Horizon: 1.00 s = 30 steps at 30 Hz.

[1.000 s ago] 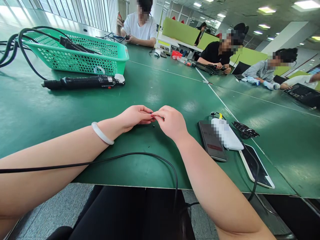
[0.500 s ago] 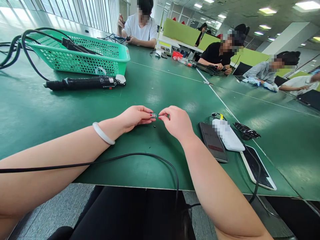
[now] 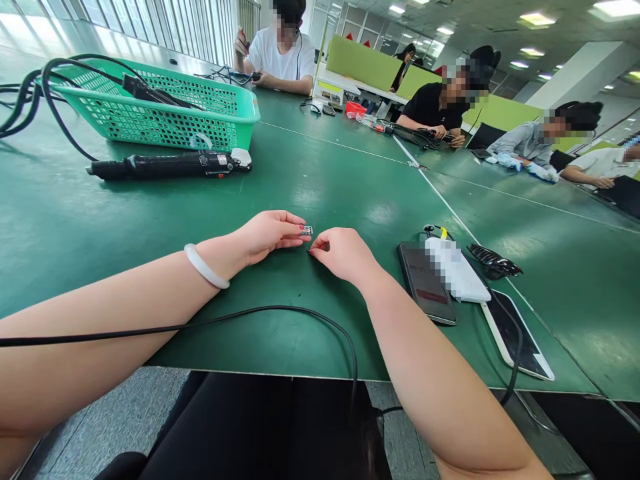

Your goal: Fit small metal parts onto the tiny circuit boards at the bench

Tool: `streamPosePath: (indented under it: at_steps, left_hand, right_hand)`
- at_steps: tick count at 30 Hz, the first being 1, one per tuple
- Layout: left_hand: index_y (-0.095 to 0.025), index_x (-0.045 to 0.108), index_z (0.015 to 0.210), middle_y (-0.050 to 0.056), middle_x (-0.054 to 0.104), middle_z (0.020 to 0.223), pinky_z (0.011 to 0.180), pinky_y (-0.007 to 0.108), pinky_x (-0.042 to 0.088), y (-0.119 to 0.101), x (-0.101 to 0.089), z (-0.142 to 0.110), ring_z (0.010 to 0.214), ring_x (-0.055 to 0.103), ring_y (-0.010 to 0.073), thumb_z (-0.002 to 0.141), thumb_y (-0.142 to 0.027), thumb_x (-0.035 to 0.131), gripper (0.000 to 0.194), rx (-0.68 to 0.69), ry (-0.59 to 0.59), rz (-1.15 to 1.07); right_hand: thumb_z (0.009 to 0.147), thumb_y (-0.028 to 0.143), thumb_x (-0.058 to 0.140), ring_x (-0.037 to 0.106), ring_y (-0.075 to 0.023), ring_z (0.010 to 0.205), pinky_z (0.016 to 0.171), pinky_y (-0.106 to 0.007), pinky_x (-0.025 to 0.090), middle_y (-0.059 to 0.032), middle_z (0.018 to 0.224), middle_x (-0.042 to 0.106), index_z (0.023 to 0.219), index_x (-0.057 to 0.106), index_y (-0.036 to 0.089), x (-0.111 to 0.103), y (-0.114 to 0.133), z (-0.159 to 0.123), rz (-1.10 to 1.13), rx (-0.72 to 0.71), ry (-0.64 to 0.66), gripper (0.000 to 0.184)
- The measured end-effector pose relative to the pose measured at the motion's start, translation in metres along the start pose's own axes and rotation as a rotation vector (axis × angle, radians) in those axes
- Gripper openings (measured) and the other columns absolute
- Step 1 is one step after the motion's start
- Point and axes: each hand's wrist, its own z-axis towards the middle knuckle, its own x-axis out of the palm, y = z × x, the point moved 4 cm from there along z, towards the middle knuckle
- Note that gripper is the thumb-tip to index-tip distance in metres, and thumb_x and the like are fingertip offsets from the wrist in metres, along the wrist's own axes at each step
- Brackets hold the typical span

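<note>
My left hand [image 3: 270, 233] is closed in a pinch over the green table [image 3: 240, 280]. Between its thumb and fingers is a small silvery part with a patterned face [image 3: 307, 230], too small to identify. A pale bangle [image 3: 205, 267] circles that wrist. Just right of and slightly nearer than the part, my right hand [image 3: 345, 253] has thumb and forefinger pinched down at the tabletop. A tiny dark piece [image 3: 309, 251] shows at these fingertips. Whether it is lifted off the table cannot be made out.
A black electric screwdriver [image 3: 170, 165] lies before a green basket [image 3: 165, 120] with cables. A black cable [image 3: 270, 308] crosses the front. At right are a dark phone [image 3: 425, 283], a white device [image 3: 460, 270] and a white-edged phone [image 3: 520, 337]. Several people sit beyond.
My right hand has moved down and left, from beside the silvery part to the tiny dark piece on the table. My left hand has hardly moved and keeps its hold.
</note>
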Motion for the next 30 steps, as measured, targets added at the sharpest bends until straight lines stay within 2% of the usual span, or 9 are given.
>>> streamPosePath:
  at_steps: [4, 9, 12, 18, 23, 30]
  left_hand:
    - [-0.012, 0.061, 0.08, 0.008, 0.069, 0.088, 0.091, 0.033, 0.051, -0.001, 0.0, 0.0, 0.085, 0.069, 0.0167, 0.074, -0.008, 0.067, 0.009, 0.003, -0.01, -0.006]
    - [-0.011, 0.061, 0.081, 0.008, 0.069, 0.087, 0.09, 0.033, 0.051, 0.001, -0.001, 0.001, 0.082, 0.068, 0.0148, 0.076, -0.009, 0.065, 0.007, -0.009, -0.016, -0.006]
    - [-0.01, 0.061, 0.082, 0.008, 0.069, 0.085, 0.087, 0.03, 0.052, 0.001, 0.0, 0.001, 0.08, 0.068, 0.0133, 0.079, -0.009, 0.062, 0.004, -0.009, -0.022, -0.007]
    - [-0.01, 0.061, 0.082, 0.008, 0.069, 0.084, 0.084, 0.028, 0.052, -0.001, 0.001, -0.003, 0.08, 0.068, 0.0137, 0.08, -0.008, 0.06, 0.003, -0.015, -0.036, 0.003]
    - [-0.01, 0.061, 0.079, 0.008, 0.069, 0.084, 0.083, 0.027, 0.053, 0.0, 0.001, 0.0, 0.081, 0.068, 0.0137, 0.078, -0.008, 0.062, 0.002, -0.006, -0.041, 0.014]
    - [-0.01, 0.06, 0.078, 0.006, 0.068, 0.081, 0.08, 0.023, 0.053, 0.001, 0.001, 0.001, 0.08, 0.068, 0.012, 0.079, -0.007, 0.06, 0.003, -0.004, -0.047, 0.062]
  right_hand:
    - [0.077, 0.022, 0.058, 0.055, -0.0129, 0.063, 0.057, -0.027, 0.038, 0.0006, 0.073, 0.068, 0.072, 0.07, 0.023, -0.004, 0.001, -0.001, -0.006, -0.025, -0.039, 0.013]
    - [0.078, 0.022, 0.057, 0.053, -0.0123, 0.065, 0.058, -0.026, 0.037, -0.0008, 0.075, 0.065, 0.07, 0.069, 0.021, -0.017, 0.006, -0.004, 0.019, -0.067, -0.186, 0.015]
    - [0.079, 0.022, 0.056, 0.052, -0.0119, 0.066, 0.057, -0.026, 0.035, -0.0007, 0.075, 0.063, 0.072, 0.069, 0.021, -0.02, 0.01, -0.005, 0.013, -0.068, -0.224, 0.015]
    - [0.084, 0.022, 0.05, 0.049, -0.012, 0.066, 0.055, -0.026, 0.029, -0.0015, 0.076, 0.061, 0.074, 0.067, 0.019, -0.019, 0.015, -0.006, -0.175, -0.107, -0.275, 0.02]
    - [0.088, 0.018, 0.043, 0.049, -0.0139, 0.069, 0.054, -0.028, 0.025, -0.0049, 0.08, 0.062, 0.078, 0.066, 0.017, -0.013, 0.022, -0.008, -0.364, -0.178, -0.274, 0.025]
    - [0.088, 0.016, 0.04, 0.048, -0.0143, 0.069, 0.054, -0.029, 0.023, -0.0063, 0.08, 0.061, 0.079, 0.065, 0.015, -0.01, 0.027, -0.008, -0.445, -0.193, -0.232, 0.026]
